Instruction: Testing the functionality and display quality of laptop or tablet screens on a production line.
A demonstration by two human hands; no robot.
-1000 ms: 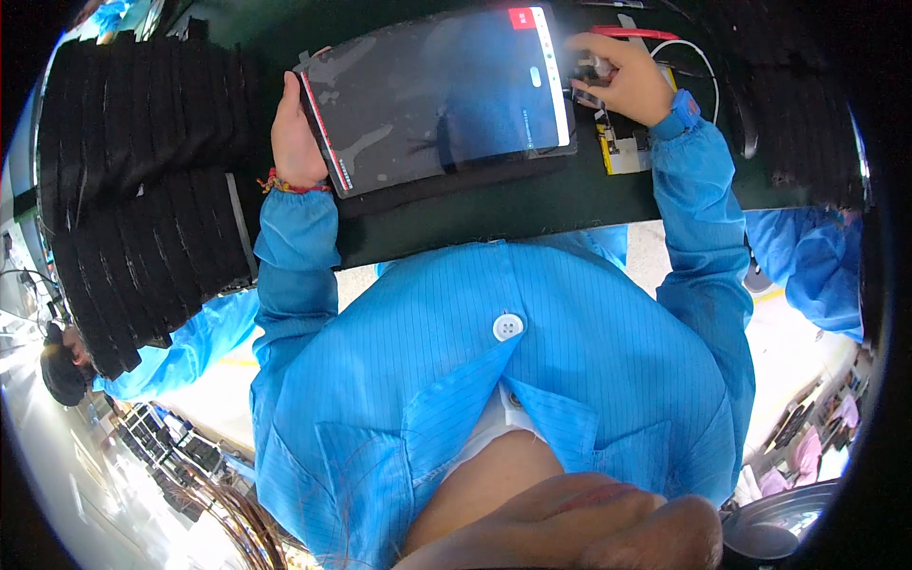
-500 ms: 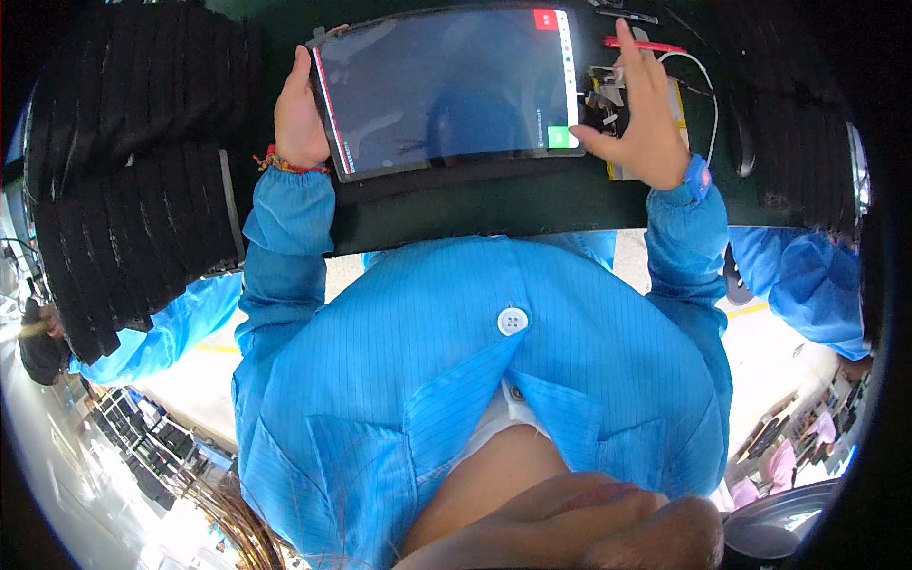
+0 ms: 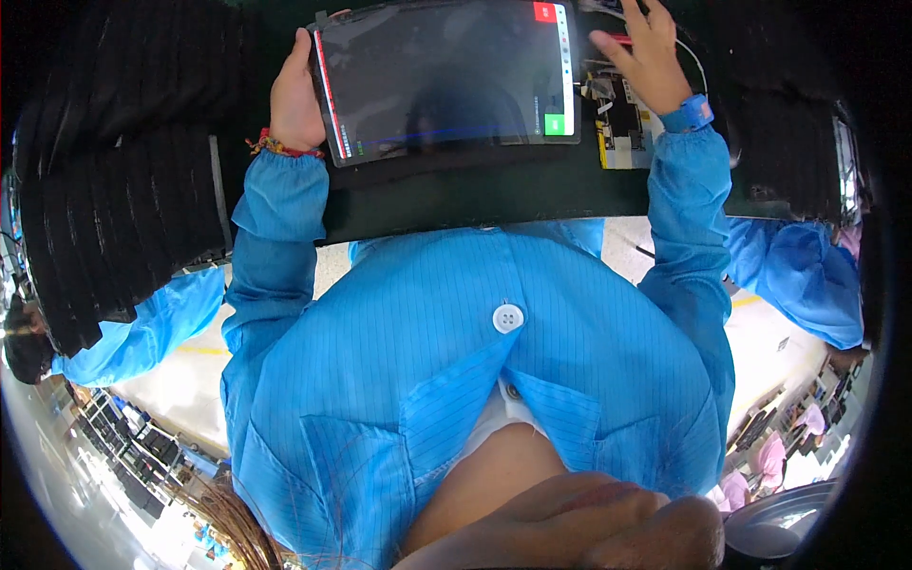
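Note:
A lit display panel [image 3: 442, 81] with a mostly dark picture, a red block and a green block lies tilted slightly over the dark green work surface [image 3: 456, 195]. Its left edge is gripped by my left hand [image 3: 296, 104], thumb along the front and fingers hidden behind. My right hand [image 3: 654, 62] hovers off the panel's right side with fingers spread, holding nothing. Below it sits an exposed circuit board [image 3: 622, 128] with yellow edging and tape, beside the panel's right edge. A thin red tool [image 3: 621, 39] lies partly behind my right hand.
A white cable [image 3: 700, 62] curves beyond my right hand. Black hanging strips [image 3: 95, 218] stand at the left, and more dark strips [image 3: 793, 123] at the right. Blue sleeves of other people [image 3: 171, 318] show past both sides.
My right hand has moved up and away from the panel's green block, uncovering more of the circuit board. The screen picture has darkened slightly. My left hand keeps its grip.

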